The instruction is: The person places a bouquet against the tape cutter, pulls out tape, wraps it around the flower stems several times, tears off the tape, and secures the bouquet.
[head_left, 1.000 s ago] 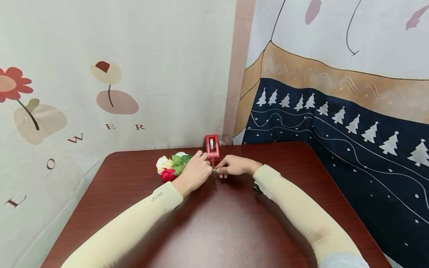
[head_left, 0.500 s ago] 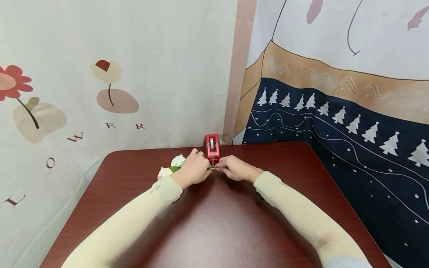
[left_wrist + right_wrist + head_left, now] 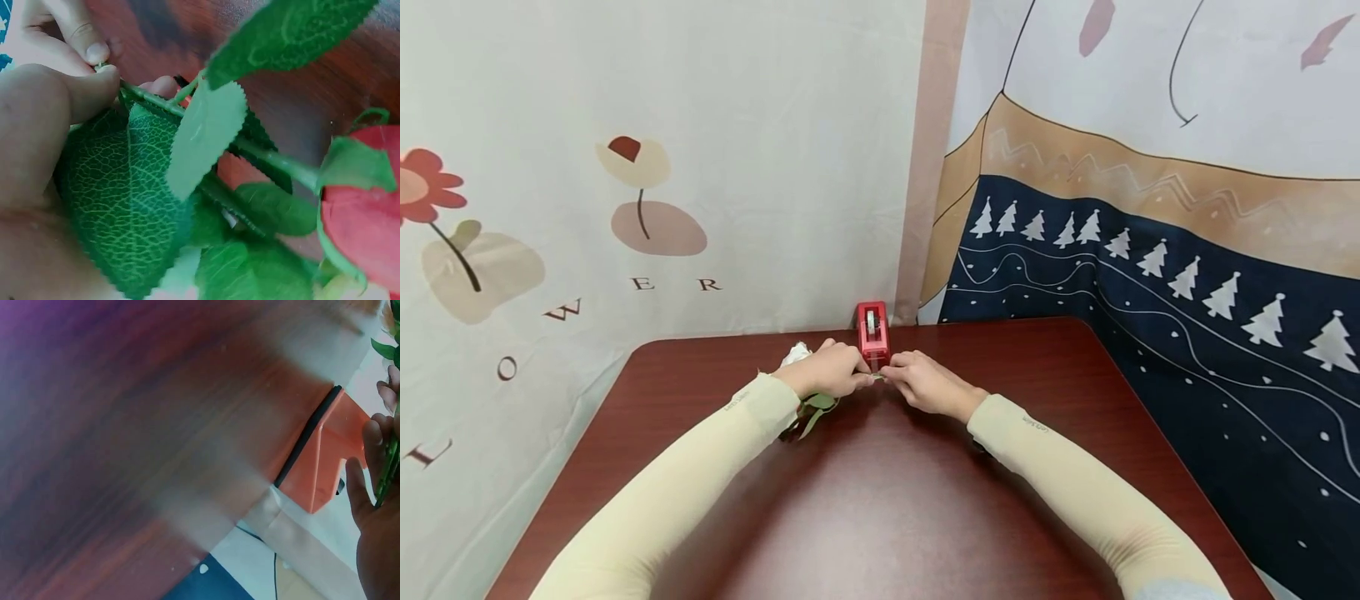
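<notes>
My left hand [image 3: 835, 369] grips a small bunch of roses by the green stems [image 3: 156, 100], held level just in front of a red tape dispenser [image 3: 873, 340]. A white rose [image 3: 796, 354] shows beyond my left wrist, and green leaves [image 3: 820, 402] hang below it. In the left wrist view a red rose [image 3: 369, 219] and a broad leaf [image 3: 125, 194] stand out. Facing it, my right hand [image 3: 928, 385] pinches the stem ends [image 3: 384, 481] with thumb and fingers. A strip of clear tape [image 3: 875, 364] spans from the dispenser down to the stems.
The brown wooden table [image 3: 880, 500] has rounded far corners. Close behind its far edge hangs a pale printed curtain [image 3: 790, 208]; a navy one with white trees [image 3: 1112, 292] hangs at the right. The dispenser stands near that far edge.
My left hand has turned the bunch: the red and cream roses have gone behind the wrist in the head view, and leaves now show below it. My right fingers have stayed at the stem ends.
</notes>
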The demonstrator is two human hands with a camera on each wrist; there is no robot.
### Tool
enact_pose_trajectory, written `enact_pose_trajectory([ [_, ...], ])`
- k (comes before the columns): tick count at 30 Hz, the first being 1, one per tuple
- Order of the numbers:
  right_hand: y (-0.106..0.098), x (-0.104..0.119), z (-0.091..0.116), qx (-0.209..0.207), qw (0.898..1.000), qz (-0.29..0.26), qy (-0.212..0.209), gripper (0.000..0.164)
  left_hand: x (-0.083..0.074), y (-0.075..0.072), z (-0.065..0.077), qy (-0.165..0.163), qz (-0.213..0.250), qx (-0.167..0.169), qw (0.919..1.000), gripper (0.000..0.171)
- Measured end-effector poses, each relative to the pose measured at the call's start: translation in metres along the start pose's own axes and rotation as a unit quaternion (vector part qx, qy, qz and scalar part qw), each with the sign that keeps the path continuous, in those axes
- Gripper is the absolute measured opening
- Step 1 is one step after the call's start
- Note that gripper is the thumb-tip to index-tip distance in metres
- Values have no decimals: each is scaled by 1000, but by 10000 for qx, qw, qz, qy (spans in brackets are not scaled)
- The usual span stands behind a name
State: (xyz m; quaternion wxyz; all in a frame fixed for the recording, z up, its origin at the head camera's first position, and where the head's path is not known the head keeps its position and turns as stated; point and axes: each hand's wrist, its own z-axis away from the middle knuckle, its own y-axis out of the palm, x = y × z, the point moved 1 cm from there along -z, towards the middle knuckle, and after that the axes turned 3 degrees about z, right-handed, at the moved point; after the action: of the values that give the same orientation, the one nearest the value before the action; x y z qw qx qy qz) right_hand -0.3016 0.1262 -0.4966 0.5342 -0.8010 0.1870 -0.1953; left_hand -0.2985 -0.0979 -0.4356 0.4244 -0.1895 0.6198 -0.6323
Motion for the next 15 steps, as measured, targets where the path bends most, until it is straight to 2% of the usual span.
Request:
enact_pose_trajectory([
  [4,1,0,-1,58,9995,-233,212,21,2,1,-1,46,-6,-203,9998,24],
  [9,0,-1,-4,331,9959,-647,532,25,2,4,1,-109,7,-362,9993,18],
  [13,-1,-2,-8,520,9887,-952,1038,27,1,5,1,-129,16,-433,9990,16],
  [15,-2,-2,-12,479,9834,-1086,1373,25,0,5,1,-90,-11,-473,9988,16],
])
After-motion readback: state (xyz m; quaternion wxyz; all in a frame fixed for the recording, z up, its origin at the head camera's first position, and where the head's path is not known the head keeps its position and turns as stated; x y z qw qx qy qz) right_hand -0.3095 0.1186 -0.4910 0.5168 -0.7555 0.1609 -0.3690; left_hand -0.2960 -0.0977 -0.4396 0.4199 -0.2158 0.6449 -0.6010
